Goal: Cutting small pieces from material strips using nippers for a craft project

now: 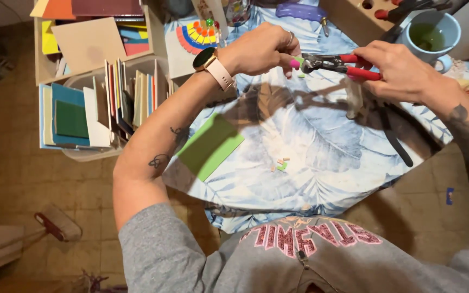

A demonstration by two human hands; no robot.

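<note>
Small cut chips (281, 164) lie on leaf-print tablecloth (310, 157), green sheet (210, 145) beside them. Above, left hand (261, 50) pinches small pink-green piece (296, 63) in fingertips; right hand (400, 70) closed around red-handled nippers (337, 63), jaws at piece. Beyond, cup (432, 35)

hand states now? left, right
Left hand: closed, pinching a small pink piece at the nippers' tip.
Right hand: closed on the red handles of the nippers.
</note>
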